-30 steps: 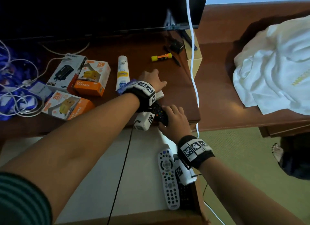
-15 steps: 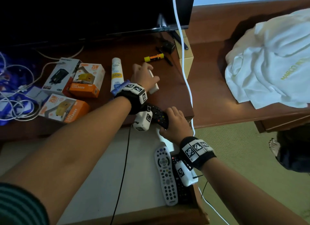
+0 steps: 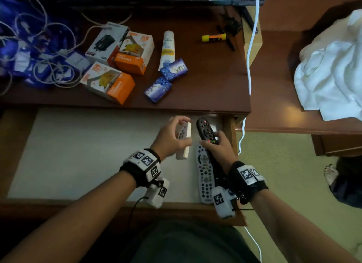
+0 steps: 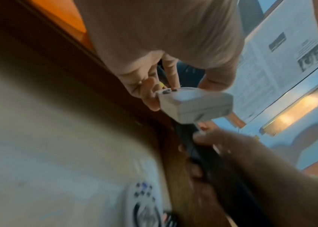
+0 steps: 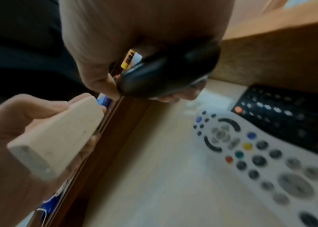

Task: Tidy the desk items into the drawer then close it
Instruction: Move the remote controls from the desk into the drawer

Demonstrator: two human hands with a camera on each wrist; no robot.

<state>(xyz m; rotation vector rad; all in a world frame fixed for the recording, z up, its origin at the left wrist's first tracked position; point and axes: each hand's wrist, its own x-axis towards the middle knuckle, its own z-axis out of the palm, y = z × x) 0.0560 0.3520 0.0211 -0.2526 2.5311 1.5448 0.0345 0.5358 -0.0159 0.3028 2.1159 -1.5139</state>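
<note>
Over the open drawer (image 3: 78, 155), left hand (image 3: 170, 137) gripping a white remote (image 3: 184, 141), right hand (image 3: 219, 147) just beside it clasping a black remote (image 3: 205, 130), grey remote (image 3: 203, 176) lying below both, soap packets (image 3: 166, 80) on the surface beyond.

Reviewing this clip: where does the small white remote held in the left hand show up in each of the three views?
Head: white remote centre, in the left hand, over the open drawer.
Left wrist: centre-right, at the fingertips.
Right wrist: lower left, seen end-on.
Shared landmark: the grey remote lying in the drawer, lower centre in left wrist, right in right wrist.
</note>
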